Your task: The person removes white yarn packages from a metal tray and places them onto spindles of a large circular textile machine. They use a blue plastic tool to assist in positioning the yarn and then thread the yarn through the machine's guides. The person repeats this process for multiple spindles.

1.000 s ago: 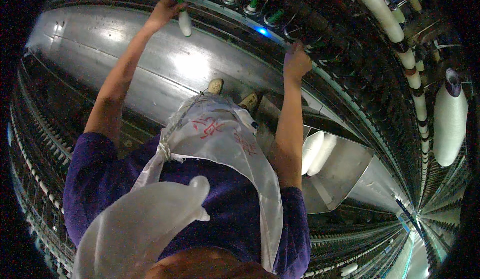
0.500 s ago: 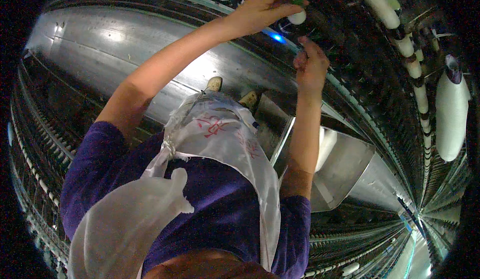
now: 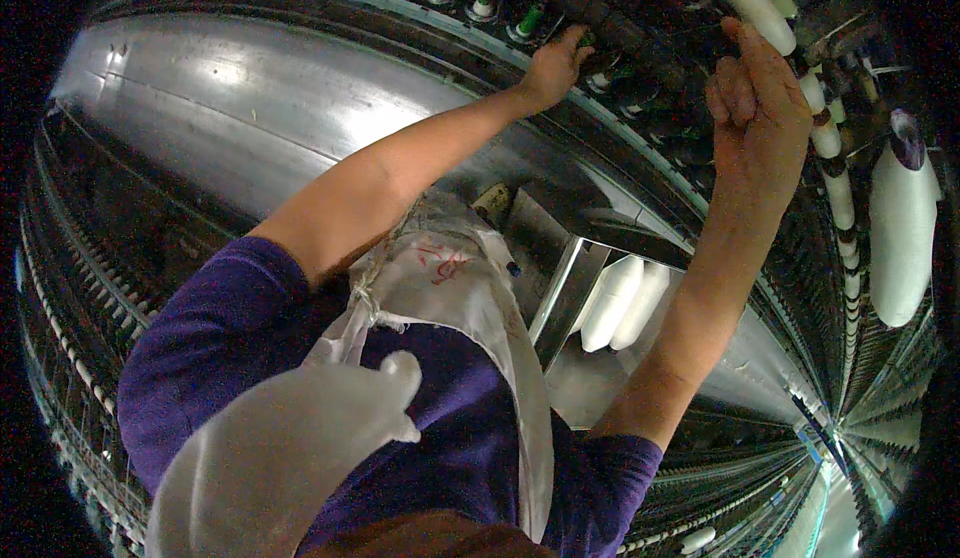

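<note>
Left hand [image 3: 553, 66]: fingers curled over a green-topped spindle [image 3: 585, 40] in the machine's upper row; whether they grip it cannot be told. Right hand [image 3: 758, 98]: fingers bent, loosely closed beside a row of white bobbins [image 3: 826, 138], holding nothing visible. Below, two white bobbins lie in a metal tray [image 3: 560, 298].
</note>
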`<state>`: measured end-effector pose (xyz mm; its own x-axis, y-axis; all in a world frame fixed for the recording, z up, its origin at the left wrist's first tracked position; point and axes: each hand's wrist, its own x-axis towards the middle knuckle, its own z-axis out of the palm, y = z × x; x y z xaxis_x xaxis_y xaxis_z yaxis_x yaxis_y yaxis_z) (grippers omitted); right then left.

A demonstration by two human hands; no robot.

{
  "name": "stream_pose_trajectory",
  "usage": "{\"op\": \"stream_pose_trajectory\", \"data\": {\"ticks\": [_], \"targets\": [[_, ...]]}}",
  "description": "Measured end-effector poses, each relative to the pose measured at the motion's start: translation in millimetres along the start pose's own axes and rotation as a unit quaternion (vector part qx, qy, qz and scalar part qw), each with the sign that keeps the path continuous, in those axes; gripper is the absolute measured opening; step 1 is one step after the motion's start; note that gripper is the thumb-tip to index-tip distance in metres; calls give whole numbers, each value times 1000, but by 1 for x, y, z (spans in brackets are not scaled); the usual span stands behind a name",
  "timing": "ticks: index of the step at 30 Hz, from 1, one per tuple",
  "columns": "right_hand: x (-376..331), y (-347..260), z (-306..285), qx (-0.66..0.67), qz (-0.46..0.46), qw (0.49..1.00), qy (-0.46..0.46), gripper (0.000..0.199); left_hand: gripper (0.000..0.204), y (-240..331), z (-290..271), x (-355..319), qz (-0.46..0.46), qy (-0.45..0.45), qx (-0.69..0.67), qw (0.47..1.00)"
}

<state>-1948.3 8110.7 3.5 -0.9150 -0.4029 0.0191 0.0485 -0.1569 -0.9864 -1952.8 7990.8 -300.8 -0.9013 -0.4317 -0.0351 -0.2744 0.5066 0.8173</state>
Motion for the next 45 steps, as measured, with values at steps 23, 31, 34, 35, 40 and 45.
{"op": "stream_pose_trajectory", "data": {"ticks": [23,31,34,35,40,45], "targets": [[-14,255,-14,-10,153,976,153,14,41,200,-147,45,676,214,164,686],[33,178,-27,-478,-126,869,16,21,42,262,-160,41,627,68,316,709],[45,94,-40,-568,-266,778,38,21,42,249,-171,5,613,11,249,749],[49,66,-44,-593,-285,751,54,19,42,239,-172,-11,608,-9,218,763],[93,-16,-41,-711,-306,616,145,15,36,182,-174,-53,646,52,86,757],[154,23,-35,-767,-399,465,190,17,46,137,-180,-43,615,17,144,775]]}}
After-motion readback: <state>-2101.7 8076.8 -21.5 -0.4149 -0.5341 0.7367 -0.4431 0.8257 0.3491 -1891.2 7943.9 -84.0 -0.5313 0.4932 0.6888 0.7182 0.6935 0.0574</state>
